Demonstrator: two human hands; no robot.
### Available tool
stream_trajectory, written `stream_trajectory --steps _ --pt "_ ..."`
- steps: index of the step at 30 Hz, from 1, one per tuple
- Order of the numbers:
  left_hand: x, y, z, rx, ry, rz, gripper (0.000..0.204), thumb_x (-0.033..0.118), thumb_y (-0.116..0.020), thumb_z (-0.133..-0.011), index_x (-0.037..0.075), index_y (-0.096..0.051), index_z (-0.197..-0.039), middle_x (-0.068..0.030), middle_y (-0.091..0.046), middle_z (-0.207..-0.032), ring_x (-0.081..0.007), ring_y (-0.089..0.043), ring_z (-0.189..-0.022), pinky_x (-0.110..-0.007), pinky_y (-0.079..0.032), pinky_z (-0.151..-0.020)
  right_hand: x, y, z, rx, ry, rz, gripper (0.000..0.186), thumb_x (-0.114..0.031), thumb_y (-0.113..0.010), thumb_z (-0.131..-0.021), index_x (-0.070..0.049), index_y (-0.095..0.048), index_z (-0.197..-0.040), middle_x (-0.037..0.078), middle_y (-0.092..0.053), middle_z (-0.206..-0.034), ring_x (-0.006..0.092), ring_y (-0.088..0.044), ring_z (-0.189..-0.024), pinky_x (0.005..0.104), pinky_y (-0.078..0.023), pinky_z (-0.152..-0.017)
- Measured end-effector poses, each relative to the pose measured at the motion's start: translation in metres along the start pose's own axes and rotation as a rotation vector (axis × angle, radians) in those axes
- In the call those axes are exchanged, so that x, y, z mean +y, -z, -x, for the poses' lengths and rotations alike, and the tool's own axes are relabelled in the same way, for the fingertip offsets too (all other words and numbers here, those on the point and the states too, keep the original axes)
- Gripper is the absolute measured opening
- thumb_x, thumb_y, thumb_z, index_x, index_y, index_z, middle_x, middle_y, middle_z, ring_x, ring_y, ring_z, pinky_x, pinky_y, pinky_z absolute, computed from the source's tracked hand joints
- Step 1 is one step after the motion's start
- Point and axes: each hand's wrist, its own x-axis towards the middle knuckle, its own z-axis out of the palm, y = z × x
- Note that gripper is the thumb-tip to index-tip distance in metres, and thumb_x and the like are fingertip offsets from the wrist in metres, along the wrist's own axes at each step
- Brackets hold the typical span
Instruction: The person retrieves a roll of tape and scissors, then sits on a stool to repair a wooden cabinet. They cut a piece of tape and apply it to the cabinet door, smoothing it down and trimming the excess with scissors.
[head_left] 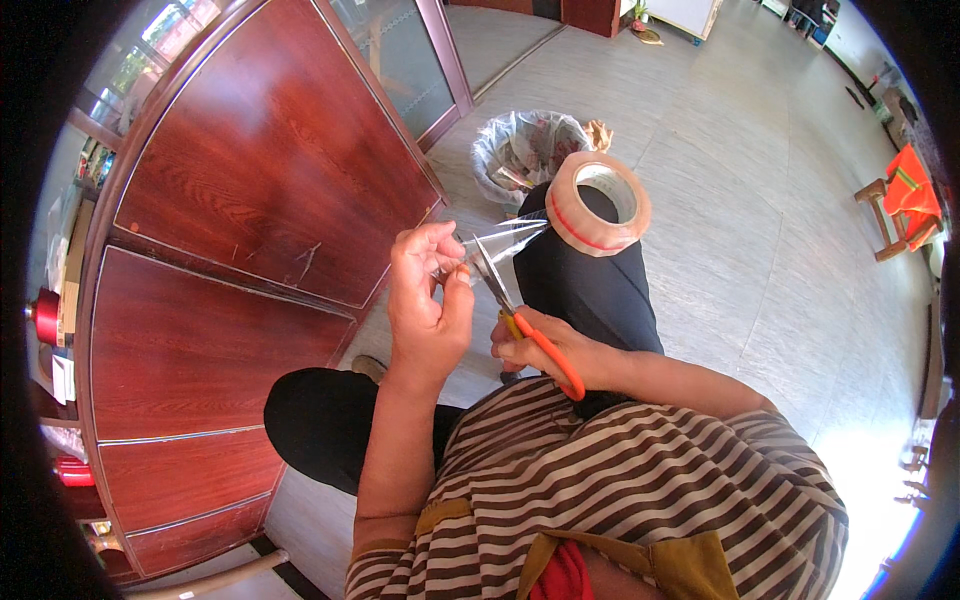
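My left hand point(432, 295) pinches the end of a strip of clear packing tape point(505, 236). That strip stretches to a large roll of tape point(571, 215), which rests on my right knee. In my right hand point(560, 350) is a pair of scissors point(527, 328) with orange handles. Their blades point up and are spread at the strip, close to my left fingers. Whether the tape is cut cannot be made out. My right fingers are partly hidden behind the handles.
A bin lined with a clear bag point(490, 160) stands on the floor beyond my knee, with litter inside. Along my left runs a reddish-brown wooden cabinet point(270, 150). Far right, an orange cloth point(912, 195) hangs over a small wooden stool point(872, 200).
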Motion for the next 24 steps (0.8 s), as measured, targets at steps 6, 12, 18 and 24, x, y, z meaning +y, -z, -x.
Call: stream_trajectory --steps 6,12,18,24 --pt "-0.002 -0.001 0.002 0.020 0.016 0.045 0.054 -0.016 -0.056 -0.092 0.004 -0.047 -0.141 -0.0068 -0.055 -0.116 -0.0126 -0.055 -0.102 -0.028 -0.049 -0.091 0.000 -0.001 -0.009 0.067 0.086 0.037 0.042 -0.038 -0.070 -0.099 0.002 -0.060 -0.104 0.007 -0.059 -0.083 0.0164 -0.058 -0.073 0.0330 -0.048 -0.065" --pt "-0.005 0.000 0.001 0.025 0.022 0.090 0.055 -0.017 -0.055 -0.091 0.005 -0.046 -0.142 -0.0061 -0.055 -0.114 -0.0120 -0.056 -0.101 -0.027 -0.049 -0.089 0.006 -0.007 -0.008 0.121 0.075 0.038 0.040 -0.039 -0.071 -0.100 -0.001 -0.060 -0.095 0.003 -0.057 -0.073 0.0126 -0.054 -0.062 0.0318 -0.044 -0.054" --pt "-0.006 -0.001 0.000 0.027 0.018 0.058 0.057 -0.018 -0.054 -0.089 0.005 -0.045 -0.141 -0.0060 -0.055 -0.111 -0.0116 -0.056 -0.100 -0.026 -0.049 -0.088 0.008 -0.016 -0.008 0.159 0.059 -0.041 0.037 -0.036 -0.071 -0.102 -0.003 -0.061 -0.088 -0.003 -0.053 -0.063 0.0069 -0.050 -0.054 0.0274 -0.040 -0.048" --pt "-0.003 0.000 -0.001 0.024 0.066 0.037 0.056 -0.017 -0.054 -0.087 0.004 -0.044 -0.138 -0.0069 -0.055 -0.107 -0.0115 -0.057 -0.096 -0.025 -0.050 -0.085 0.009 -0.017 -0.007 0.166 0.026 -0.082 0.037 -0.035 -0.072 -0.102 -0.004 -0.061 -0.085 -0.002 -0.054 -0.060 0.0077 -0.051 -0.047 0.0271 -0.040 -0.044"
